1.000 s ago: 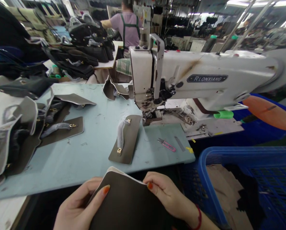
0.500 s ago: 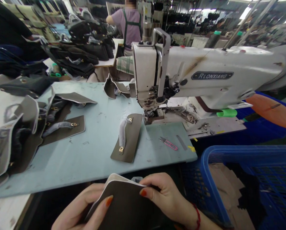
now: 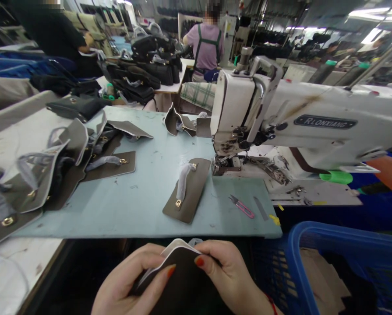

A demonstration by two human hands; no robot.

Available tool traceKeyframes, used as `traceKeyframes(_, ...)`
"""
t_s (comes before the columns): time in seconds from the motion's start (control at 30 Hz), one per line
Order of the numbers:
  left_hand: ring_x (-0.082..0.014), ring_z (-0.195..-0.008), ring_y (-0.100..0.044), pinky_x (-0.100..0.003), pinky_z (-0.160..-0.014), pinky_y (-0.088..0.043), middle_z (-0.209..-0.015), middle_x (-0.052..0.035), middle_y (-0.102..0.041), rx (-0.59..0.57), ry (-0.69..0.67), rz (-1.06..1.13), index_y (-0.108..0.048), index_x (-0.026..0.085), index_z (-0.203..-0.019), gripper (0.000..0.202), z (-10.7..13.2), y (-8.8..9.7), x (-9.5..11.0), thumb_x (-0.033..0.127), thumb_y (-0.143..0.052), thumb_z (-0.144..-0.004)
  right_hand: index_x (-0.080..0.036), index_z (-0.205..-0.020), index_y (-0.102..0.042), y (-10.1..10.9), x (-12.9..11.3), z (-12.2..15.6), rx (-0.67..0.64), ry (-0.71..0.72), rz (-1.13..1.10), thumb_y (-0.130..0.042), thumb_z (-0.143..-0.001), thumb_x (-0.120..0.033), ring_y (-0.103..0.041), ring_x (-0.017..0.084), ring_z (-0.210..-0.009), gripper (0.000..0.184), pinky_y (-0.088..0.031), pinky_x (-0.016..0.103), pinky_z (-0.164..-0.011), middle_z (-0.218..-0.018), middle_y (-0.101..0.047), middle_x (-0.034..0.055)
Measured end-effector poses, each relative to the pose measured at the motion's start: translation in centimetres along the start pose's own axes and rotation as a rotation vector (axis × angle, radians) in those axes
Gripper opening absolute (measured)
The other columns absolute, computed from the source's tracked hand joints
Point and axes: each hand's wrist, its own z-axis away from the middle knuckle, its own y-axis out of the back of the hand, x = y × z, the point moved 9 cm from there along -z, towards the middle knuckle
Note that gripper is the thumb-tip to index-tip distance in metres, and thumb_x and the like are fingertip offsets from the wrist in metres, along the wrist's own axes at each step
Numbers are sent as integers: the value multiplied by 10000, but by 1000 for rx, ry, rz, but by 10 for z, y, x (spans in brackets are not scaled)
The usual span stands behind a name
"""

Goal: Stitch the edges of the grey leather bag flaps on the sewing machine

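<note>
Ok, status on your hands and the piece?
Left hand, right hand both gripping dark bag panel, bowed, pale edge up. Blue plastic crate beside right hand.

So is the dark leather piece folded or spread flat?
Bent, not flat: the left hand and right hand curve the leather piece, its pale edge arching.

The 1 view comes from a camera worn on the person's head, facing forward and tilted down over the desk point(image 3: 133, 205). It sits very near the left hand point(image 3: 126, 280) and right hand point(image 3: 228, 273), which fill the bottom edge of the frame. The sewing machine point(image 3: 314, 122) stands close at right, the blue plastic crate point(image 3: 314, 232) lies close at lower right, and a co-worker point(image 3: 205, 43) stands well away at upper centre.
</note>
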Motion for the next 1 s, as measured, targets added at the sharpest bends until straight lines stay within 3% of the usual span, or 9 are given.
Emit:
traceKeyframes(0.13,-164,-736,-703,-197,-676,-562,-823,-34,-735,-107,-111,-50,-723,228,-775,87,-6,-10,16,239,-669,-842,-200,-979,-756,-1,-9,-5,-15,13,-6,-530,-994,-365,-683,156,-804,279,-475,193,-731,-887,-746,33)
traceKeyframes(0.23,-154,-694,-696,-191,-647,-557,-783,-23,-733,-105,-159,-45,-707,224,-779,72,-7,-14,22,216,-666,-838,-209,-946,-763,0,-17,-10,26,61,14,-547,-985,-344,-677,140,-743,258,-471,183,-696,-836,-744,24)
traceKeyframes(0.4,-153,-673,-684,-195,-638,-548,-756,-19,-722,-103,-64,-11,-663,213,-764,100,-7,-18,11,262,-651,-850,-204,-881,-762,8,-8,-5,158,59,66,-586,-957,-347,-686,147,-725,239,-479,185,-686,-781,-736,20)
traceKeyframes(0.57,-147,-706,-673,-178,-648,-535,-808,-24,-712,-85,-29,-16,-670,206,-846,131,-11,-15,5,317,-612,-885,-207,-868,-762,11,3,2,177,-34,70,-587,-947,-381,-670,145,-688,259,-476,188,-651,-749,-725,15)
traceKeyframes(0.8,-88,-633,-596,-136,-591,-459,-701,20,-616,-158,-274,-21,-656,202,-777,203,-13,-24,29,200,-531,-938,-193,-837,-746,11,1,2,189,-47,138,-555,-959,-400,-640,139,-651,307,-460,191,-618,-713,-696,15)
traceKeyframes(1.0,-98,-743,-593,-172,-686,-456,-811,10,-608,-281,-224,-33,-617,204,-854,175,-8,-38,13,236,-496,-975,-178,-807,-688,6,-15,-8,149,92,265,-515,-976,-309,-605,115,-607,274,-419,188,-593,-671,-656,-1)
